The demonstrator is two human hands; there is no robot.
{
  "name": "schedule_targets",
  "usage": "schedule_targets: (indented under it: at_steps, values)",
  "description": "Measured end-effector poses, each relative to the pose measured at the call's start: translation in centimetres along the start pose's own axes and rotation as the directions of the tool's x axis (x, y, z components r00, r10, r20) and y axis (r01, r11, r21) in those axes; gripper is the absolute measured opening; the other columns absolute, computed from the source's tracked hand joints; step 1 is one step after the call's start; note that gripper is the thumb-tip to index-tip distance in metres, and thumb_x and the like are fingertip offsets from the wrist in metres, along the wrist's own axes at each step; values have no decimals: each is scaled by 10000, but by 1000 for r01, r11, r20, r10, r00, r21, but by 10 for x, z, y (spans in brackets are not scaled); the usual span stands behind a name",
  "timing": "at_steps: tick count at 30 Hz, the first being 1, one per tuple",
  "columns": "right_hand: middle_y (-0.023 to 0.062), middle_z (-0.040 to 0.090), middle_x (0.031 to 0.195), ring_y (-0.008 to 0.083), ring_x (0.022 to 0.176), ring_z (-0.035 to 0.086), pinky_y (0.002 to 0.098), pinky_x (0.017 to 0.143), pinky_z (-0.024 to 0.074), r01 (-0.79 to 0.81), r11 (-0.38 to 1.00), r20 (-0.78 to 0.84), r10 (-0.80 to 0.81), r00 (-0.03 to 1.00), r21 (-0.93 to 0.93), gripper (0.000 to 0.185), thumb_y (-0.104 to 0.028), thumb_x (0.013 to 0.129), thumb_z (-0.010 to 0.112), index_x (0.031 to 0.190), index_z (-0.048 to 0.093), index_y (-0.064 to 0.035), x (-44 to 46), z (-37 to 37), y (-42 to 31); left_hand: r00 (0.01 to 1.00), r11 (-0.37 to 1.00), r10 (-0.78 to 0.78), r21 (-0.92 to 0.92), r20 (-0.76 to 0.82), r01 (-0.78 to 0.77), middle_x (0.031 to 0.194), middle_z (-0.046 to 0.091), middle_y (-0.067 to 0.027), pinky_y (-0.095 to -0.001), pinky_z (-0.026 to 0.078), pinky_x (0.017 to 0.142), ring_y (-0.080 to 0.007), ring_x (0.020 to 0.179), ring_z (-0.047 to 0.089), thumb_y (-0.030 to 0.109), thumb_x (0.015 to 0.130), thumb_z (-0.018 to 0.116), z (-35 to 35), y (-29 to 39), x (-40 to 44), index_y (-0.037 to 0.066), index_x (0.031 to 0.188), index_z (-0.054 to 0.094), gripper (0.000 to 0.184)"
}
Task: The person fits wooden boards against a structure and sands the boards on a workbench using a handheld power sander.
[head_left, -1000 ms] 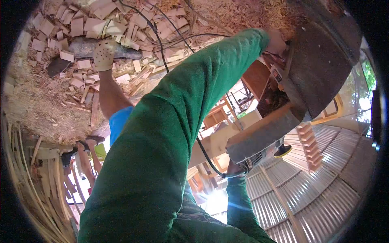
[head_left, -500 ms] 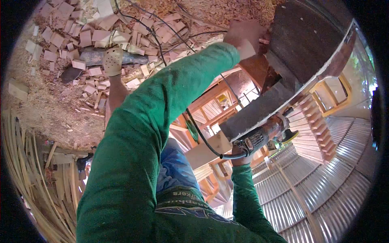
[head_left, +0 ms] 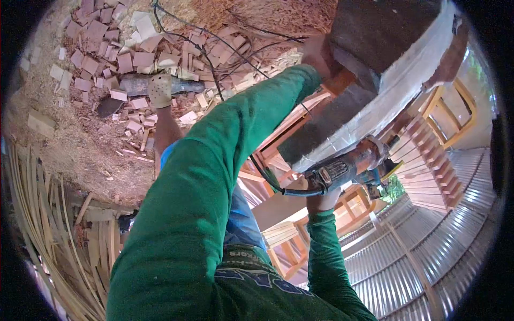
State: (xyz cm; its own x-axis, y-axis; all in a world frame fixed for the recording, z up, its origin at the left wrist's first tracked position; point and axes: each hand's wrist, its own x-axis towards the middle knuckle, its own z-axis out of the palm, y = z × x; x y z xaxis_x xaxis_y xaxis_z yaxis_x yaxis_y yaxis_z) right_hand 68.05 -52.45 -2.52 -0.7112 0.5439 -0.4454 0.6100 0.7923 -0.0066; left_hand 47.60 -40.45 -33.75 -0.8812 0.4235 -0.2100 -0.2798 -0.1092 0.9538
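Note:
My right hand is wrapped around the rear of a corded power tool, which looks like an angle grinder with a dark grip and a worn reddish-brown front. Its black cable loops back toward my body. The tool lies along the pale, rough edge of a large dark slab-like surface. My left hand, at the end of a green sleeve, reaches across to the slab's near side, beside an orange-brown wooden part. Motion smears its fingers, so its grip is unclear.
Wood offcuts and sawdust cover the ground around my shoe. Black cables run across them. Long thin strips lie at left. Stacked slats, a blue-green tool and corrugated metal are at right.
The view has shifted, with the ground sliding right and slightly down. The slab and power tool appear larger and the tool sits higher in view. My right hand keeps hold of the tool.

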Motion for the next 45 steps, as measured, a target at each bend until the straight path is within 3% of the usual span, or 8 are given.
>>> schedule_targets:
  at_steps: [3,5,8,9,11,15,24,45]
  values:
    - [127,761,947,332,909,743,431,806,581,-66,995,-1,66,998,77,189,-207,847,768,1000,767,-96,-2,0,0,991,948,-48,-317,-122,7,946,759,-170,-462,588,794,-390,908,735,493,734,768,3,11,-5,121,1028,770,475]
    - [129,765,959,335,927,745,429,812,583,-19,999,-40,21,999,50,209,-213,839,776,1014,769,-98,-4,7,9,979,979,-35,-205,-201,-7,990,762,-153,-464,585,807,-383,932,732,506,740,761,-4,30,-7,131,1081,759,507]
    - [130,763,979,355,934,733,440,821,580,-1,999,-33,2,999,42,261,-221,803,804,1031,768,-99,-6,11,18,977,953,51,302,-208,15,1053,761,-136,-472,581,831,-372,980,727,508,777,729,-10,42,-7,141,1131,744,510]
    - [135,754,982,371,927,719,453,821,575,1,998,-35,1,999,62,292,-236,777,826,1026,760,-98,-4,9,14,973,953,30,301,-230,42,1063,761,-132,-473,581,837,-371,990,726,496,806,706,-5,35,-5,141,1140,741,488]
    - [127,751,953,360,890,713,471,782,568,3,1000,-31,-2,1000,28,300,-262,741,842,989,764,-112,-7,11,15,970,980,-32,185,-242,78,1120,742,-131,-472,563,880,-366,1046,703,476,845,680,1,29,-11,148,1177,724,469]
    - [150,764,1005,375,927,731,438,803,590,80,996,26,-79,997,-43,224,-122,848,716,1063,778,-106,5,-3,-2,976,957,-145,-273,-160,98,1306,667,-144,-459,494,1026,-354,1227,617,446,883,672,-2,18,-12,173,1291,669,492]
    - [139,764,994,377,899,733,442,777,591,-16,1000,-10,16,1000,27,229,-162,837,719,1055,773,-116,-6,7,13,985,999,15,49,-173,-7,1392,610,-161,-450,460,1082,-353,1296,569,408,893,685,15,21,-7,153,1355,617,532]
    - [118,764,978,358,922,736,437,803,590,76,997,-33,-76,997,-22,241,-189,825,741,1058,770,-135,-2,7,9,997,906,-20,424,76,-14,1445,558,-181,-435,429,1114,-341,1349,518,290,930,684,1,69,-8,46,1425,530,573]
